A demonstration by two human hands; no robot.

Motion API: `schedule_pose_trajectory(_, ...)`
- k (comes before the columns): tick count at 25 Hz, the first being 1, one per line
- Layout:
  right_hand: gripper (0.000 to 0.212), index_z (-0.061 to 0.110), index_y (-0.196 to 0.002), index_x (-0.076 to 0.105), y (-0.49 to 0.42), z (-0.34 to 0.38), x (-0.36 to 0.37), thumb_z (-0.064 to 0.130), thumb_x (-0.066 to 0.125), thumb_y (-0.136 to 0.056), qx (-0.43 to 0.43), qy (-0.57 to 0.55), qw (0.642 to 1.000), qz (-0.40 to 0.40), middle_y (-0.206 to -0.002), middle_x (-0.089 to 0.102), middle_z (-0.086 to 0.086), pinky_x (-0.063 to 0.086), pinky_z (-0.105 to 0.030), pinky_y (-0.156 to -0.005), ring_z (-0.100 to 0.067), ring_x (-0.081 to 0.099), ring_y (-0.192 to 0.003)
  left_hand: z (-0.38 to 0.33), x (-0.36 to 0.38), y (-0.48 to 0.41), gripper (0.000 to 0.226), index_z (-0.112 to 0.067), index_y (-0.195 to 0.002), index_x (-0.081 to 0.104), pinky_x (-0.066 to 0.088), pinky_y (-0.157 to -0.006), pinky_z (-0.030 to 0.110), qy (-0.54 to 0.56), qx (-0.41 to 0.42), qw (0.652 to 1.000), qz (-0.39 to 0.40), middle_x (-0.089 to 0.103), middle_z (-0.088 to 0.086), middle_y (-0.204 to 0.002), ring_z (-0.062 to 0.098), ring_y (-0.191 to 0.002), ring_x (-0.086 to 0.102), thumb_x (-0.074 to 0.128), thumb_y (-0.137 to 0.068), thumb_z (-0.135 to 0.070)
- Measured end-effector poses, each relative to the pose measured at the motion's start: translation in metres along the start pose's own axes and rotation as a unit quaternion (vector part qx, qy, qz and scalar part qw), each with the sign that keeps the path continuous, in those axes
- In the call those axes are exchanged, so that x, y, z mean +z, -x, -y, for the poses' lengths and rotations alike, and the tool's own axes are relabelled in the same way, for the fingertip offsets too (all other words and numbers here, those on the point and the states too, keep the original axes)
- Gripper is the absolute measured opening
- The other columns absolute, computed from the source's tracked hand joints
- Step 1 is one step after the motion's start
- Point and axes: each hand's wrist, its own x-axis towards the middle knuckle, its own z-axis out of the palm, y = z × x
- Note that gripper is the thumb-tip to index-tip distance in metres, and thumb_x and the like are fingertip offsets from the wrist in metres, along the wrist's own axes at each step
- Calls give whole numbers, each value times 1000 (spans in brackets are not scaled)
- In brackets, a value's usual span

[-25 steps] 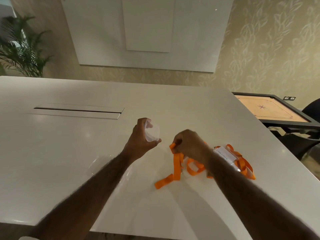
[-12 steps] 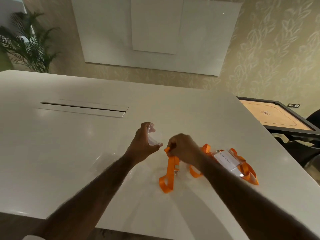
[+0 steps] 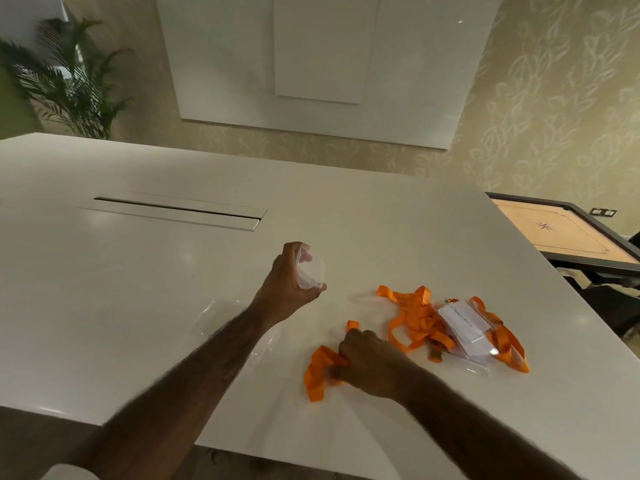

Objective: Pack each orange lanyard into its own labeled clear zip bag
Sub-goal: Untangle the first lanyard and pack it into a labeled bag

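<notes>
While the left hand (image 3: 289, 284) hangs raised off the table, thumb and curled fingers pinching a crumpled clear zip bag (image 3: 311, 271), the right hand (image 3: 369, 363) is down on the tabletop, fingers closed round a bunched orange lanyard (image 3: 320, 370). The lanyard's loose end sticks out left of the fist, flat on the surface. Can't tell if the held bag's mouth is open.

Room: on the white table (image 3: 138, 289), the near edge runs under both forearms. The right edge falls away diagonally just past the pile. Wide bare stretch to the left and far side.

Writing: right of the right hand lies a labelled zip bag (image 3: 465, 329), white label reading "CHROME". It lies on a tangle of loose orange lanyards (image 3: 412, 318), touching it. Strap inside or under the bag, can't tell.

Other: more clear plastic bags (image 3: 216, 315) lie flat beneath the left forearm, count unclear. Recessed cable hatch (image 3: 176, 213) in the tabletop, far left. Carrom board (image 3: 554, 230) sits beyond the right edge, dark chair (image 3: 609, 306) below it. Palm plant (image 3: 72, 81) in the far-left corner, white wall panel (image 3: 325, 64) behind.
</notes>
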Motion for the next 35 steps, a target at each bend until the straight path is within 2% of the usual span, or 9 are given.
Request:
schedule_pose_trajectory(4, 97, 29, -147, 35, 5, 9, 7, 84, 58, -71, -2, 12, 1000, 16, -145, 43, -6, 54, -38, -88, -26, 53, -118, 2, 3, -1, 80, -26, -130, 37, 53, -92, 24, -8, -1, 1000, 6, 54, -6, -123, 13, -116, 54, 88, -71, -39)
schedule_pose_trajectory(11, 130, 21, -150, 26, -9, 32, 4, 97, 56, -50, 176, -115, 977, -22, -162, 18, -14, 51, -49, -94, -40, 45, -133, 4, 4, -2, 79, -31, -129, 35, 53, -93, 27, -17, -2, 1000, 7, 52, -10, -122, 11, -116, 53, 87, -70, -42)
schedule_pose_trajectory(16, 26, 10, -111, 66, -20, 46, 4, 27, 64, -92, 158, -77, 983, -61, -112, 61, -12, 55, -37, -75, -30, 61, -104, 1, 5, -2, 78, -31, -127, 35, 50, -95, 33, -12, -2, 1000, 6, 54, -9, -122, 13, -117, 53, 88, -70, -38)
schedule_pose_trajectory(19, 12, 13, -91, 62, -20, 39, 2, 12, 50, -93, 133, -114, 982, -70, -98, 66, -9, 51, -33, -63, -29, 69, -90, 0, 3, -2, 78, -30, -128, 36, 50, -97, 36, -12, 0, 1000, 6, 54, -8, -122, 14, -118, 53, 87, -71, -37)
schedule_pose_trajectory(21, 22, 13, -103, 61, -21, 30, -8, 5, 43, -93, 164, -271, 945, -75, -91, 67, -7, 56, -31, -56, -23, 70, -76, 1, 3, -3, 78, -29, -129, 36, 51, -97, 37, -10, -3, 1000, 3, 54, -8, -122, 14, -118, 53, 88, -71, -37)
schedule_pose_trajectory(24, 21, 1, -97, 64, -13, 9, -45, -3, 43, -95, 227, -522, 818, -80, -77, 76, -9, 59, -33, -56, -20, 69, -58, 5, 3, -2, 79, -29, -130, 36, 52, -97, 37, -9, -9, 1000, 3, 53, -10, -122, 13, -117, 53, 87, -71, -38)
schedule_pose_trajectory(27, 22, -6, -84, 70, 1, -11, -98, -13, 49, -86, 104, -508, 847, -116, -79, 78, -11, 51, -24, -47, -18, 67, -59, 7, 4, -2, 78, -32, -128, 36, 50, -97, 33, 1, -14, 1000, 5, 54, -11, -120, 11, -116, 52, 87, -70, -38)
schedule_pose_trajectory(33, 25, -6, -89, 70, 0, -9, -168, -18, 48, -91, -11, -681, 701, -211, -82, 77, -12, 61, -28, -63, -24, 75, -71, -6, 17, -5, 80, -45, -122, 30, 41, -86, 3, 16, -9, 999, 29, 51, -17, -120, -6, -112, 50, 87, -67, -43)
schedule_pose_trajectory(35, 19, -10, -96, 68, -10, -2, -170, -17, 51, -91, 15, -672, 711, -209, -84, 76, -13, 62, -30, -64, -25, 76, -71, -10, 20, -6, 82, -50, -121, 26, 39, -83, -1, 15, -12, 999, 33, 48, -20, -121, -8, -111, 49, 87, -67, -46)
